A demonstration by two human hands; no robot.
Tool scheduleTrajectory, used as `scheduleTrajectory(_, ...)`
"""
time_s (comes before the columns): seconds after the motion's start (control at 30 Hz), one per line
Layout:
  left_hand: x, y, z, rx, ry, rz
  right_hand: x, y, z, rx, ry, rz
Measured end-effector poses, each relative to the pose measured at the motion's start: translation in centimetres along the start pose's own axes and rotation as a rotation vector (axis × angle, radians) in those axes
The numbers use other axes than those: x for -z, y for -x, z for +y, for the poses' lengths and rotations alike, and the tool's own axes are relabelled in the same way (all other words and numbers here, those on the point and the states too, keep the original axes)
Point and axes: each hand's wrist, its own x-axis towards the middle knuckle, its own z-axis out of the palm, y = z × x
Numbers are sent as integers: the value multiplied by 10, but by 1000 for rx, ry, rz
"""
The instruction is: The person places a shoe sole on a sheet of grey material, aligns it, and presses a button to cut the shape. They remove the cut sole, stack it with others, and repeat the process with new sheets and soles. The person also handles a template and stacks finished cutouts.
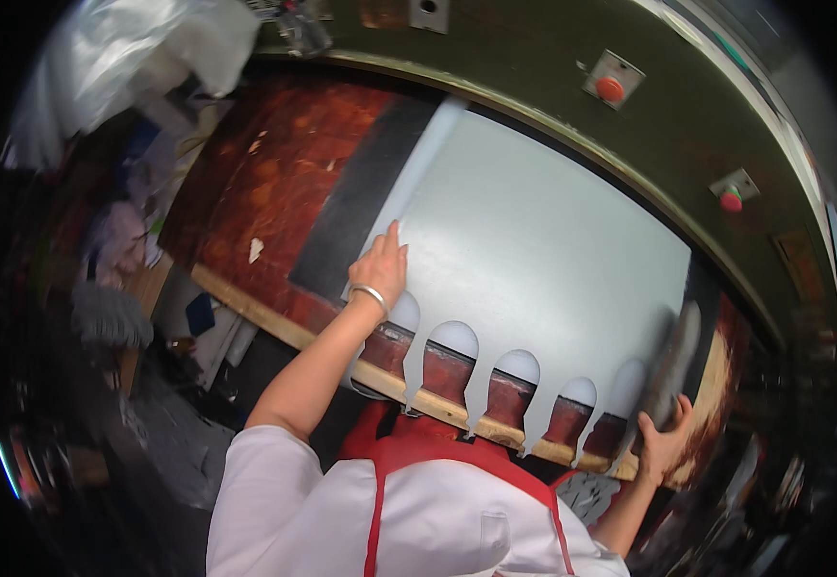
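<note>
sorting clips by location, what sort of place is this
Probably a workshop: a dark green panel with a round orange-red push button, and a pale grey sheet on a reddish-brown wooden board.

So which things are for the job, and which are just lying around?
Job, it seems:
- grey sheet, left hand at its edge
- long blurred piece by the right hand

Seemingly not used:
- clear plastic, upper left
- small blue thing

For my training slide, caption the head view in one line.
Left hand and right hand at opposite sides of a notched grey sheet on a red-brown bench.
</note>
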Motion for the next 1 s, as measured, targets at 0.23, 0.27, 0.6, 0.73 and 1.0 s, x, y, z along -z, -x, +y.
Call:
scheduleTrajectory(0.23, 8, 2, -2, -37, 88, 49, -207, 1, -115, 104, -705, -414)
scheduleTrajectory(0.27, 9, 1, -3, -24, 89, 28, -238, -1, -130, 170, -615, -419)
scheduleTrajectory(0.6, 1, -5, -5, -65, 159, 73, -371, 15, -180, 494, 204, -140)
scheduleTrajectory(0.73, 0, -23, -1, -21, 123, 2, -356, -18, -152, 490, 46, -247)
scheduleTrajectory(1.0, 33, -73, -12, 83, 278, -101, -201, -204, -137, 73, 3, 375)
